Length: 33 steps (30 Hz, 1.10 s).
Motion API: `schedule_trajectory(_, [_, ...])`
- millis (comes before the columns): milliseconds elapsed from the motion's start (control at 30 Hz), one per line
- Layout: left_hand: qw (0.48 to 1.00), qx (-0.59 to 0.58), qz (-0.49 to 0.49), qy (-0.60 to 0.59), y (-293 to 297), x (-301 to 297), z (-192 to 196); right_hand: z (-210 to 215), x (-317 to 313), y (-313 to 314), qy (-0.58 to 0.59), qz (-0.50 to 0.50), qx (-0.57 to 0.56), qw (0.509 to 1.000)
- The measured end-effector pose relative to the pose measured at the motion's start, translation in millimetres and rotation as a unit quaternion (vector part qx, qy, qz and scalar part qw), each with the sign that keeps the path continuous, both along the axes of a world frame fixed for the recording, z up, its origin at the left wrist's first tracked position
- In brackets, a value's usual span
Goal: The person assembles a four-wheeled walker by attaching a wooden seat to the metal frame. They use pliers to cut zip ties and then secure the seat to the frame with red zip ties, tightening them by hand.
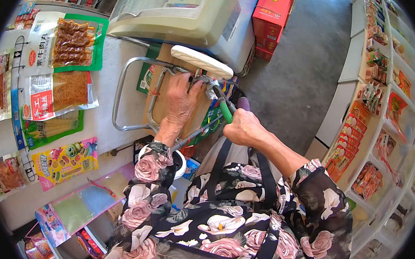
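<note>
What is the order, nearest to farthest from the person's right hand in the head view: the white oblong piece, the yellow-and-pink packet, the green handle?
1. Green handle: right at the right hand.
2. White oblong piece: ahead and slightly left.
3. Yellow-and-pink packet: far off to the left.

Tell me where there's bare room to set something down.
Grey floor lies bare between the red box and the right-hand shelves. A white patch, perhaps level, shows bare between the snack packets and metal frame. The shelves are crowded.
</note>
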<state>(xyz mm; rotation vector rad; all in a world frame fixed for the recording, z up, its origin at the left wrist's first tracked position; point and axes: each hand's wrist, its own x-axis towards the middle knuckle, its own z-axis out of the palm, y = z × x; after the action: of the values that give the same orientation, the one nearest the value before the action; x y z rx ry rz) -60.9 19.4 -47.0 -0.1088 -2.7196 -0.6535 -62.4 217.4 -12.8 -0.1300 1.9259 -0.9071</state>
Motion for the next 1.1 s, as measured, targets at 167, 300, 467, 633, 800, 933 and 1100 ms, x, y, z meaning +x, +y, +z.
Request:
schedule_trajectory(167, [0.999, 0.045, 0.0, -0.012, 3.3, -2.9, -0.2, 4.7, -12.9, 6.1, -0.115, -0.025, -0.014, 0.993])
schedule_trajectory(300, [0.999, 0.035, 0.008, -0.01, 3.7, -4.9, 1.2, 2.5, -15.2, 2.9, -0.132, -0.07, -0.025, 0.988])
schedule_trajectory(467, [0.999, 0.049, 0.008, -0.012, 4.4, -5.3, -0.8, -5.7, -18.7, 8.6, -0.194, -0.079, -0.056, 0.976])
schedule_trajectory(633, [0.999, 0.042, 0.014, -0.017, 9.0, -7.1, 1.0, -2.0, -22.5, 12.4, -0.186, -0.057, -0.054, 0.979])
schedule_trajectory(800, [0.999, 0.028, 0.016, -0.021, 1.8, -5.5, -8.3, -14.7, -14.4, 12.3, -0.146, -0.08, -0.056, 0.985])
schedule_trajectory(933, [1.0, 0.003, 0.024, 0.0, 0.7, -4.7, -11.6, -37.2, -2.5, 10.6, -0.087, -0.048, -0.041, 0.994])
schedule_trajectory(1100, [0.989, -0.1, 0.095, 0.057, 33.9, 29.5, -1.3, -41.4, 14.5, 2.7, 0.024, -0.089, -0.059, 0.994])
